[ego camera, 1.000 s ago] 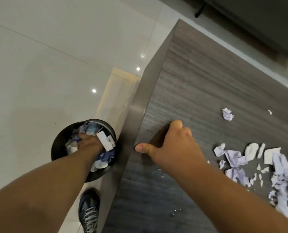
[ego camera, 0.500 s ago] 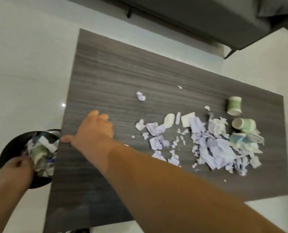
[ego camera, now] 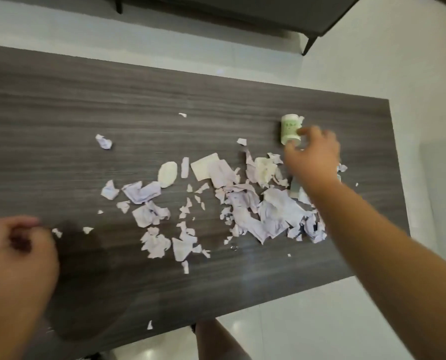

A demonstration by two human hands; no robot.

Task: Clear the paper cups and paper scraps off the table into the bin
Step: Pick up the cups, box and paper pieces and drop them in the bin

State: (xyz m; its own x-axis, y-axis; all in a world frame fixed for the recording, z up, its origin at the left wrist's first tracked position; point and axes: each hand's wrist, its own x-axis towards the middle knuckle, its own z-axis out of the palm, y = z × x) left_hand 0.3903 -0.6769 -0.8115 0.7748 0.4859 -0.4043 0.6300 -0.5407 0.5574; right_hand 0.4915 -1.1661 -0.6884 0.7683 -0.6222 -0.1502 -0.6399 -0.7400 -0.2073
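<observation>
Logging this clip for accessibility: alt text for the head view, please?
Seen from above, a person's right hand reaches across a dark wood-grain table to a green-and-white paper cup. Torn paper scraps litter the middle of the table. The left hand, loosely curled and empty, hovers at the near left.

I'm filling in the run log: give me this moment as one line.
right hand: reaching, fingers at green paper cup | left hand: loosely curled, empty | paper scraps: on table | bin: out of view
</observation>
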